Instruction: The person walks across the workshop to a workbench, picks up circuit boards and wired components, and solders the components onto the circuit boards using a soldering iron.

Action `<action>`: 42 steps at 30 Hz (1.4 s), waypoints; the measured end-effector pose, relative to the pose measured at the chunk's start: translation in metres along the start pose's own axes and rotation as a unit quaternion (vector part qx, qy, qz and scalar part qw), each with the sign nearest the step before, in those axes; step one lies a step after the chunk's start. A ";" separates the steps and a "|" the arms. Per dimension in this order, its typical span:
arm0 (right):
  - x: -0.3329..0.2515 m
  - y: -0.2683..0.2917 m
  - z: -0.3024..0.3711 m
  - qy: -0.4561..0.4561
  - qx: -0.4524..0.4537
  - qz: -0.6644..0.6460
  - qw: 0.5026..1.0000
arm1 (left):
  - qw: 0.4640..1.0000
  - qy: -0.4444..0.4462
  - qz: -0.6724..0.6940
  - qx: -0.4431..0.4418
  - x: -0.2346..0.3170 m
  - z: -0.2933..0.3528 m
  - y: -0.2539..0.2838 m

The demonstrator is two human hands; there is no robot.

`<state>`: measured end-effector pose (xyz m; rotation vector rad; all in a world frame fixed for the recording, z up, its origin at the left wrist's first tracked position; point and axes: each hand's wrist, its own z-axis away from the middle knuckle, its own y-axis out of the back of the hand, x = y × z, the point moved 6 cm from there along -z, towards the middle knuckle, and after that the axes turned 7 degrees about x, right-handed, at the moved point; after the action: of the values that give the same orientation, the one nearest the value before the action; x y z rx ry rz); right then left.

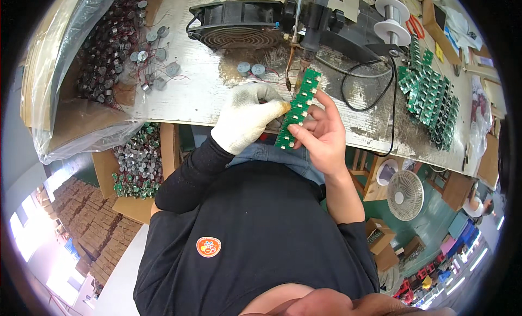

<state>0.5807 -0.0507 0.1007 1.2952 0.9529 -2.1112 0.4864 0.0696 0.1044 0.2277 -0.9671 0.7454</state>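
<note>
My right hand (324, 135), bare, grips a long green strip of circuit boards (309, 91) between thumb and fingers near its lower end. The strip stands at a slant and carries a row of small pale parts. My left hand (242, 115) wears a white glove, stained at the fingertips. Its fingers are curled in, and the thumb tip reaches the strip's left edge; whatever they pinch is hidden. Just beyond the hands, a soldering iron (311, 38) points down from a stand. Two small round metal motors (250, 69) lie on the bench past the glove.
A black fan (236, 25) stands at the back. Many motors with red wires (106, 60) lie at the left, above a carton of wired parts (138, 163). To the right are stacked green board strips (429, 98), a white spool (391, 22) and a black cable (348, 98).
</note>
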 end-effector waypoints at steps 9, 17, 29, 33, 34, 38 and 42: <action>-0.004 -0.002 0.000 0.019 -0.002 -0.002 1.000 | 1.000 -0.022 -0.012 -0.001 0.008 0.001 0.000; -0.001 0.000 0.002 0.008 -0.006 -0.004 1.000 | 0.998 -0.060 -0.019 0.015 -0.005 -0.004 0.001; -0.004 -0.001 0.000 0.016 -0.001 -0.004 1.000 | 0.997 -0.058 -0.046 0.026 0.004 -0.002 0.001; 0.002 0.000 0.001 0.003 -0.006 -0.005 1.000 | 1.000 -0.018 0.006 0.024 -0.008 -0.002 0.000; 0.003 0.000 0.001 0.002 -0.005 -0.005 1.000 | 0.999 -0.020 0.012 0.021 -0.009 -0.002 0.000; 0.005 0.000 0.003 0.002 -0.002 -0.010 1.000 | 1.000 -0.020 0.000 0.022 -0.006 -0.001 -0.001; 0.004 -0.001 0.002 0.004 -0.003 -0.012 1.000 | 0.999 -0.038 -0.035 0.018 -0.012 -0.005 0.002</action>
<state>0.5769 -0.0522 0.0977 1.2965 0.9827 -2.1212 0.4838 0.0683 0.0921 0.3208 -1.0134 0.6942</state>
